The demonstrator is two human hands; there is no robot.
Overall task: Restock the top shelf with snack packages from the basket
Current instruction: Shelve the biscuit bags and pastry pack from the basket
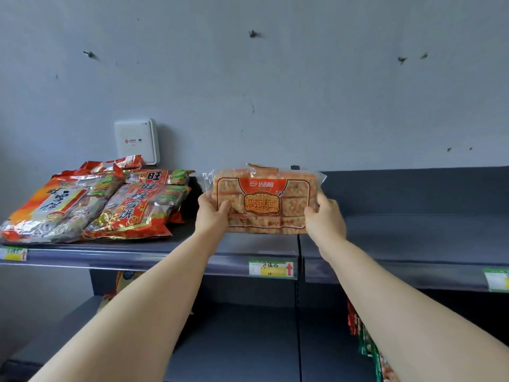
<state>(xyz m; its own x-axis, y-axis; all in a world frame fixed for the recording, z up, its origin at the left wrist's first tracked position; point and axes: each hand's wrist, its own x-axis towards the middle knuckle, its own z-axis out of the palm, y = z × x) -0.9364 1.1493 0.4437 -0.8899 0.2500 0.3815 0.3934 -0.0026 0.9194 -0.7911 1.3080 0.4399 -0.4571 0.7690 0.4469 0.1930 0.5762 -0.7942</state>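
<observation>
An orange and clear snack package (263,199) is held upright over the dark top shelf (413,235), near its middle. My left hand (212,215) grips its lower left side and my right hand (325,216) grips its lower right side. The package's bottom edge looks close to the shelf surface; I cannot tell whether it touches. Several red and silver rice cracker bags (91,205) lie flat in a pile on the left end of the same shelf. The basket is out of view.
A white wall box (137,140) hangs on the grey wall behind the cracker bags. Price tags (271,268) sit on the shelf's front rail. A lower shelf (234,340) lies below, with colourful packets (366,343) at its right.
</observation>
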